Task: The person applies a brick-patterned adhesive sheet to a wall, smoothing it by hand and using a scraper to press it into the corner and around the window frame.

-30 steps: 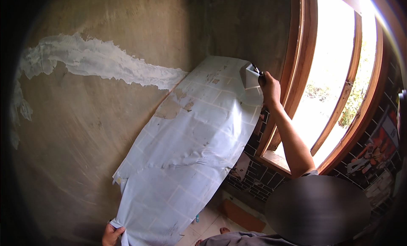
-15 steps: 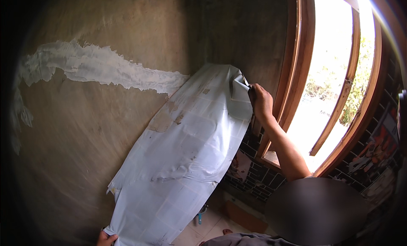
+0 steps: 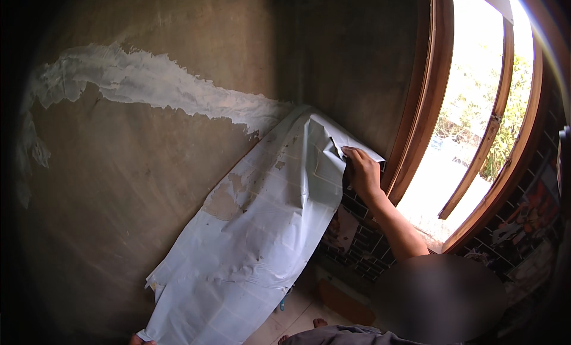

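Note:
A long pale, whitish-blue wallpaper sheet (image 3: 250, 244) hangs slantwise in front of the wall, creased, with brown patches and a ragged left edge. Its upper end lies by the room's corner and folds over toward the window. My right hand (image 3: 364, 173) is closed on the folded upper right edge, fingers pinched together. A thin dark-and-light edge shows at those fingertips; I cannot make out whether it is a tool. At the lower left, my left hand (image 3: 141, 341) grips the sheet's bottom corner, mostly cut off by the picture's lower rim.
The brown bare wall (image 3: 119, 166) carries a rough white plaster band (image 3: 160, 80). At right stands a wooden window frame (image 3: 419, 101) with bright daylight behind. Below it is dark brick-patterned wall covering (image 3: 372, 244). Bare feet (image 3: 320, 322) show on the tiled floor (image 3: 297, 312).
My right hand has moved downward, and the sheet's upper end has dropped and folded over toward the window. My left hand has sunk toward the picture's lower edge.

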The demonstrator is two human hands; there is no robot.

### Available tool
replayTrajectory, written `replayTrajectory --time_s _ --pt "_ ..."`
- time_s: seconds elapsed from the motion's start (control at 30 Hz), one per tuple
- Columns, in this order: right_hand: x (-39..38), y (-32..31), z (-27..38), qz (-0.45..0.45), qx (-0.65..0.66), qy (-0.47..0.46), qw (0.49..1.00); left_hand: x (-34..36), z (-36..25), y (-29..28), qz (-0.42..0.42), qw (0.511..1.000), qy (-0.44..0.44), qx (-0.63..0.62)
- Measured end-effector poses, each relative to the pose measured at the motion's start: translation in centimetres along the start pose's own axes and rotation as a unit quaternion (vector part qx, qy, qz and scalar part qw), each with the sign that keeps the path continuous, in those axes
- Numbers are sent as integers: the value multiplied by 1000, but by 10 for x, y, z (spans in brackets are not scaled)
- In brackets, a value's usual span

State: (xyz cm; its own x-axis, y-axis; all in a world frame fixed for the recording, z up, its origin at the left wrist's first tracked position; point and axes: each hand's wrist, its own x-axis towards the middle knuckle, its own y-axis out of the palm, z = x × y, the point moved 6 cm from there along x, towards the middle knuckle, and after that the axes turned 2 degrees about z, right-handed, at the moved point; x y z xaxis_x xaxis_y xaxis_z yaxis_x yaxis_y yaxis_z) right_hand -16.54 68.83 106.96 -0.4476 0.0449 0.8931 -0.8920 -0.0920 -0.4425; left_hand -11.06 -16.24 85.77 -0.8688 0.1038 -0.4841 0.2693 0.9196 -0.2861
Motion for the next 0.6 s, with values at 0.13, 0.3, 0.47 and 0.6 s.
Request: replayTrajectory --time_s 0.13,0.3,0.47,0.6 --pt "-14 6 15 15 -4 -34 999 -16 -3 -15 -39 997 -35 64" --pt "-31 14 33 30 0 -53 998 -31 23 -55 -87 990 -43 107" --pt "-53 20 40 65 -5 -68 996 -59 21 -68 -124 989 -64 44" --pt "-64 25 44 91 1 -71 993 -78 7 -80 -145 987 -49 50"
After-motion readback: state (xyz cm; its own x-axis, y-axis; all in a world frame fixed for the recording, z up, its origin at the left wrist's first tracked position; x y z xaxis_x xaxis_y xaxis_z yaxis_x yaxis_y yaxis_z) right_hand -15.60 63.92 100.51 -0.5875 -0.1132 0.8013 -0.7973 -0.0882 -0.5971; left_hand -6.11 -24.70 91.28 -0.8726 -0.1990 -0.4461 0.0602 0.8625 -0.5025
